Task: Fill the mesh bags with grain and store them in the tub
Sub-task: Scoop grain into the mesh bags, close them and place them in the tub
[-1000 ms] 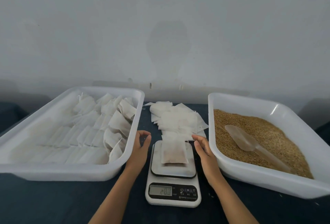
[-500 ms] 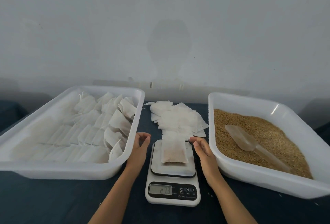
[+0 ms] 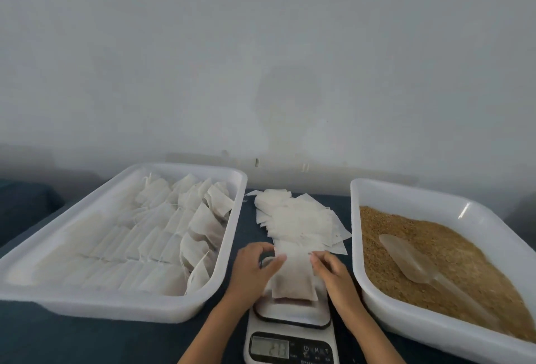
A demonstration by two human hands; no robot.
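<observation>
Weighing step in hand: the filled mesh bag [image 3: 293,278] lies on the scale [image 3: 291,331], my left hand [image 3: 251,269] and right hand [image 3: 333,273] pinching its upper corners; next, I judge, lift it into the left tub [image 3: 121,308].

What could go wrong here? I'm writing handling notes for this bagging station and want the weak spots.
1. Both hands, left and right, take the filled bag by its top corners on the scale; if the mouth is not closed, grain may spill onto the platform.
2. The storage tub looks packed along its near-right side, so wedging this bag in could tip neighbouring filled bags.
3. The empty bags lie loose just behind the scale; a lifting hand might scatter them.
</observation>
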